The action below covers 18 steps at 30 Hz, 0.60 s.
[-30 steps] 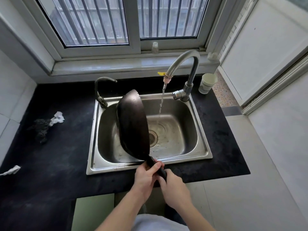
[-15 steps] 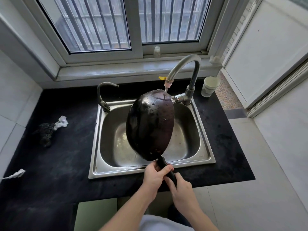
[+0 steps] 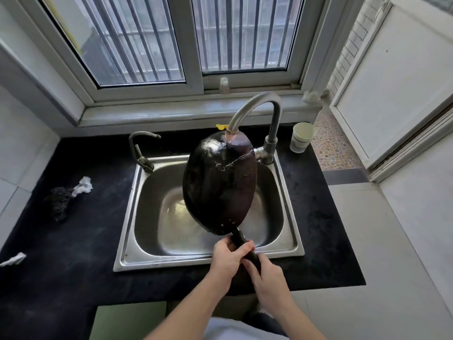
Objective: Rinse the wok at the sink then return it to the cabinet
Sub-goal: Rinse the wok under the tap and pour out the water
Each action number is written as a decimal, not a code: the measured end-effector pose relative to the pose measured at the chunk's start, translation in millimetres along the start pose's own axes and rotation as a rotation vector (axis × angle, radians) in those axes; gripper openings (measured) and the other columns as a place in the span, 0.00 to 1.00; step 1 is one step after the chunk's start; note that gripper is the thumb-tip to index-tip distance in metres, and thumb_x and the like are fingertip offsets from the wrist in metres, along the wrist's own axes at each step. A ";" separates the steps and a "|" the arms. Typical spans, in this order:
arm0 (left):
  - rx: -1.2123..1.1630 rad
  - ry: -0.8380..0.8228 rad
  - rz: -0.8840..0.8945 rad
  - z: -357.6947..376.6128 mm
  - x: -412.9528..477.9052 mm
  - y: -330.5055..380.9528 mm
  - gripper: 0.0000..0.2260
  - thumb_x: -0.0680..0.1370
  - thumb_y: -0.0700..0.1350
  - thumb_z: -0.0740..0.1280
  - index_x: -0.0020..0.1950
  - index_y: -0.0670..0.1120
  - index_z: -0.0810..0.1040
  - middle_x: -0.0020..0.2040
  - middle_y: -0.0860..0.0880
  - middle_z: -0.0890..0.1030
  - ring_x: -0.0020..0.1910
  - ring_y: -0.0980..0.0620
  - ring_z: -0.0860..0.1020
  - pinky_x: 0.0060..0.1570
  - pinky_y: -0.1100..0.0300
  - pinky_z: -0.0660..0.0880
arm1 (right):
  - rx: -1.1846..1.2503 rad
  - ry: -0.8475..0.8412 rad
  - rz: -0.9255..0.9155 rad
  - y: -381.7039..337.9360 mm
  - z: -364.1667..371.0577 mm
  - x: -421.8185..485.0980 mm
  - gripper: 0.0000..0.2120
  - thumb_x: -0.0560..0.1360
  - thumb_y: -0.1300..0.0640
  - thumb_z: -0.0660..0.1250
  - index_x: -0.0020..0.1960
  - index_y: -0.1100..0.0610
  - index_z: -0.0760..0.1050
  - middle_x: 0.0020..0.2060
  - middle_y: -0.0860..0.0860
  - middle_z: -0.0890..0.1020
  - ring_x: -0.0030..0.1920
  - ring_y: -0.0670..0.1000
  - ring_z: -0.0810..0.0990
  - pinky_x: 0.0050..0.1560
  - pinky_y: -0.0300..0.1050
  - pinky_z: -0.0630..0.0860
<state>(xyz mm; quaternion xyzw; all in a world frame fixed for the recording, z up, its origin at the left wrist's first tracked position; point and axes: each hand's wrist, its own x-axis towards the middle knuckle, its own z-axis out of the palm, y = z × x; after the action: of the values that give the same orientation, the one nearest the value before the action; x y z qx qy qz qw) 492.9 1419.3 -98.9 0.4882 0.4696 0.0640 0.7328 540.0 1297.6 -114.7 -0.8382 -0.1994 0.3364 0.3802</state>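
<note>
Black countertop (image 3: 73, 241) runs beneath a barred window (image 3: 186, 38), with a stainless steel sink (image 3: 206, 262) set into it near the right end. From the head view, the dark wok (image 3: 219, 185) is held tilted up on edge over the basin, its wet rounded underside facing the person and its top rim right under the spout of the tall curved faucet (image 3: 255, 106), where water strikes it and fans out in thin streaks. Both hands grip the wok's black handle (image 3: 241, 244) at the sink's front edge: the left hand (image 3: 226, 257) has its fingers curled tight around it, and the right hand (image 3: 266, 273) is wrapped around the lower end just behind. A paper cup (image 3: 302, 137) stands on the countertop's back right corner, beside the faucet base. A smaller tap (image 3: 139, 149) rises at the sink's back left corner. Near the left edge lie a dark scouring pad (image 3: 58, 201) and crumpled white scraps (image 3: 84, 188).
</note>
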 end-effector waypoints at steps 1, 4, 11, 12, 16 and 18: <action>-0.019 0.007 0.008 4.6 1.3 1.9 0.08 0.73 0.38 0.74 0.51 0.40 0.81 0.46 0.43 0.87 0.51 0.44 0.84 0.56 0.50 0.80 | 0.011 -0.002 -0.009 0.7 -4.7 3.1 0.11 0.80 0.43 0.63 0.55 0.48 0.76 0.41 0.47 0.85 0.41 0.47 0.84 0.44 0.51 0.82; -0.035 0.039 0.024 18.6 5.0 7.9 0.08 0.74 0.37 0.74 0.51 0.38 0.80 0.46 0.42 0.87 0.50 0.43 0.85 0.45 0.55 0.81 | 0.020 -0.030 -0.042 4.4 -18.9 13.8 0.10 0.80 0.44 0.63 0.56 0.48 0.77 0.41 0.46 0.85 0.42 0.46 0.83 0.45 0.48 0.81; -0.041 0.119 0.042 36.9 13.5 20.2 0.08 0.74 0.38 0.74 0.52 0.39 0.81 0.45 0.43 0.87 0.48 0.45 0.85 0.49 0.53 0.82 | -0.009 -0.100 -0.123 4.7 -37.0 37.2 0.10 0.81 0.47 0.62 0.58 0.50 0.75 0.39 0.46 0.83 0.39 0.45 0.81 0.40 0.39 0.77; -0.044 0.130 0.046 38.8 15.6 21.0 0.08 0.74 0.38 0.74 0.52 0.39 0.81 0.46 0.43 0.87 0.49 0.45 0.85 0.51 0.51 0.81 | -0.009 -0.109 -0.129 3.8 -39.8 41.0 0.10 0.81 0.47 0.62 0.58 0.50 0.75 0.39 0.46 0.83 0.39 0.46 0.81 0.40 0.40 0.77; -0.077 0.183 0.052 46.5 22.1 27.7 0.07 0.73 0.38 0.74 0.50 0.42 0.81 0.46 0.44 0.87 0.50 0.46 0.85 0.53 0.52 0.80 | -0.001 -0.151 -0.153 0.1 -48.7 55.2 0.08 0.81 0.47 0.62 0.55 0.50 0.75 0.38 0.47 0.83 0.37 0.46 0.81 0.37 0.38 0.76; -0.095 0.216 0.052 49.6 24.6 32.0 0.06 0.73 0.37 0.74 0.49 0.42 0.82 0.46 0.44 0.87 0.50 0.47 0.85 0.54 0.52 0.80 | 0.005 -0.174 -0.173 -2.8 -52.0 61.2 0.06 0.81 0.48 0.62 0.52 0.49 0.75 0.36 0.48 0.82 0.35 0.43 0.80 0.35 0.37 0.75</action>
<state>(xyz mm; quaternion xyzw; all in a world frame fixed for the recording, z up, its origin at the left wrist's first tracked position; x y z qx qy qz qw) 555.4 1416.8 -85.4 0.4552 0.5296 0.1574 0.6983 619.5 1309.3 -112.5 -0.7846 -0.3025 0.3741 0.3911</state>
